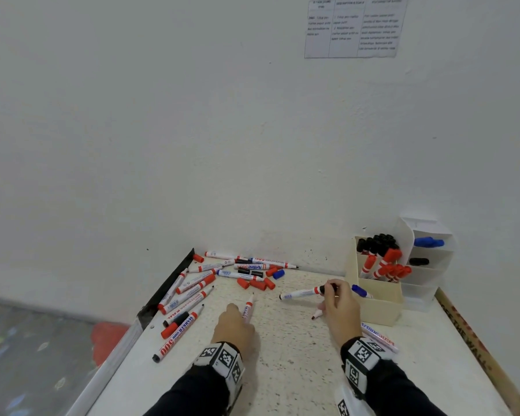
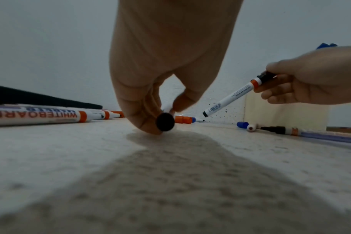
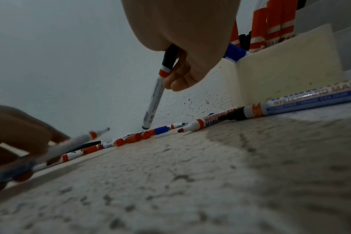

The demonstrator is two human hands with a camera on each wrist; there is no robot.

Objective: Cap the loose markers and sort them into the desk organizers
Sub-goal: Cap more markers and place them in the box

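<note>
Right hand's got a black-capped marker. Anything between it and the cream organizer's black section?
Nothing on the table blocks it. The right hand holds the black-capped marker just left of the cream organizer. The black-capped markers stand at its far end, behind the red-capped markers, so the hand would likely pass over those.

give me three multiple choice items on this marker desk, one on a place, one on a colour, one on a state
1. Where does the beige organizer stand?
A. far right, by the wall
B. left edge
C. on the floor

2. What colour is the cap on the marker that the right hand holds?
A. blue
B. black
C. red

3. The marker in the left hand is:
A. capped
B. uncapped
C. in the organizer

Answers: 1 A, the head view shows it there. 2 B, black above the orange band. 3 B, the right wrist view shows its bare tip.
</note>
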